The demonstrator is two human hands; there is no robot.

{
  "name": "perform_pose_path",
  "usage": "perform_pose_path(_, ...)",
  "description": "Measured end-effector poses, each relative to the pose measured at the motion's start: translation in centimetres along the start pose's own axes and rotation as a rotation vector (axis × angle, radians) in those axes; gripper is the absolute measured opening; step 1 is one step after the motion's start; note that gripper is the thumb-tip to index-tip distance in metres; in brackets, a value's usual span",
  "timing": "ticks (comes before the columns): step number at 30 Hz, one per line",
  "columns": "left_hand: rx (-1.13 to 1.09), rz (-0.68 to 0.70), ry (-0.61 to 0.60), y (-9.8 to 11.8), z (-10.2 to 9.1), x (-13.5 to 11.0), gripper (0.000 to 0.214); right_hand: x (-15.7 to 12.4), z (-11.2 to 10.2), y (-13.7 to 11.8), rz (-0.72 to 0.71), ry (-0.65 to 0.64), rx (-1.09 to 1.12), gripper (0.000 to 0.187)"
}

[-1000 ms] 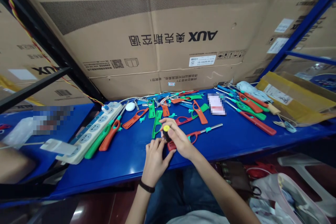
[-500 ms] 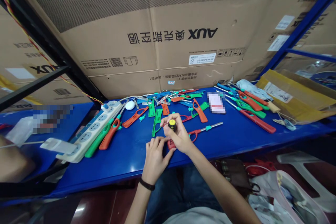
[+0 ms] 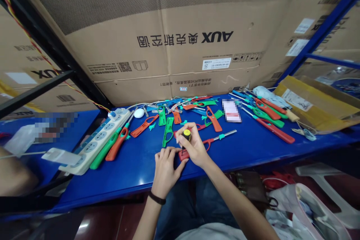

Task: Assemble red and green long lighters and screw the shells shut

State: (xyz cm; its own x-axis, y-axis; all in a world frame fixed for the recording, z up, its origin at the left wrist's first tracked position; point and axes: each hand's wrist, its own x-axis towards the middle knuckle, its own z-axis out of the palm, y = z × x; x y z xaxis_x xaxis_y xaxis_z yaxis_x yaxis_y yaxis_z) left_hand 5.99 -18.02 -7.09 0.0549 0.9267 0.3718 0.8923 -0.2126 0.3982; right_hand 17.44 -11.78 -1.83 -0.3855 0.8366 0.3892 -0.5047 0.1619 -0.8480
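My right hand [image 3: 194, 147] is shut on a small screwdriver [image 3: 186, 135] with a black handle and yellow butt. It stands nearly upright, its thin shaft pointing down into the red grip of a utility lighter [image 3: 207, 143]. My left hand [image 3: 165, 170] holds that grip flat on the blue table [image 3: 135, 180], its fingers around the end near the screwdriver tip. The lighter's metal nozzle [image 3: 226, 135] points right, with a teal collar behind it. The exact point where the tip lands is hidden by my fingers.
Loose green and orange lighter casing halves [image 3: 168, 132] lie just beyond my hands. A white power strip [image 3: 97, 140] sits to the left. Assembled lighters [image 3: 267, 123] lie at the right, in front of a yellow-edged cardboard box [image 3: 315, 105]. Another person's forearm [image 3: 14, 172] shows at far left.
My right hand has lowered and straightened the screwdriver, bringing its shaft down to the lighter's red grip. My left hand stays on the lighter.
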Motion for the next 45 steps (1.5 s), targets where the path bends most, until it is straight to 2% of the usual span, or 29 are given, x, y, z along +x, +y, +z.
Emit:
perform_pose_path(1,-0.004,-0.003,-0.002,0.0,0.0,0.0,0.023,-0.1,-0.2,-0.1,0.026,-0.018,-0.005,0.025)
perform_pose_path(5,0.004,0.001,-0.006,0.1,-0.1,0.0,0.024,-0.3,-0.8,-1.2,0.108,-0.107,-0.132,0.042)
perform_pose_path(11,0.059,0.019,-0.003,0.2,-0.3,0.1,0.023,-0.3,-0.6,-4.6,-0.092,-0.072,-0.687,0.015)
perform_pose_path(14,0.064,0.024,0.016,0.2,-0.3,0.1,0.023,-0.2,-0.5,-5.4,-0.141,0.053,-0.823,0.010)
perform_pose_path(19,0.076,0.041,0.034,0.2,-0.2,0.2,0.023,-0.2,0.1,-4.6,-0.193,0.290,-0.826,0.037)
perform_pose_path(24,0.112,0.034,0.025,0.2,-0.2,0.1,0.025,-0.4,1.1,-3.8,-0.106,0.329,-0.712,0.046)
perform_pose_path(27,0.086,0.025,0.007,0.3,-0.6,-0.1,0.023,-0.2,1.2,-4.9,-0.063,0.350,-0.615,0.047)
perform_pose_path(30,0.063,0.014,-0.010,0.2,-1.1,-0.4,0.023,0.2,0.8,-6.7,-0.072,0.427,-0.535,0.045)
perform_pose_path(33,0.071,0.007,-0.029,0.1,-1.6,-0.3,0.022,0.6,-0.6,-8.1,-0.101,0.486,-0.489,0.044)
perform_pose_path(36,0.090,0.028,-0.031,0.3,-1.6,0.1,0.027,0.6,-3.1,-8.5,-0.155,0.577,-0.477,0.041)
perform_pose_path(39,0.088,0.073,-0.048,1.1,-0.8,1.1,0.036,0.0,-6.2,-8.1,-0.218,0.661,-0.551,0.036)
perform_pose_path(41,0.089,0.102,-0.086,1.6,-0.1,1.8,0.033,-0.6,-8.2,-7.8,-0.223,0.702,-0.607,0.034)
perform_pose_path(45,0.109,0.181,-0.153,2.0,0.8,2.4,0.025,-1.8,-11.7,-7.4,-0.188,0.703,-0.676,0.036)
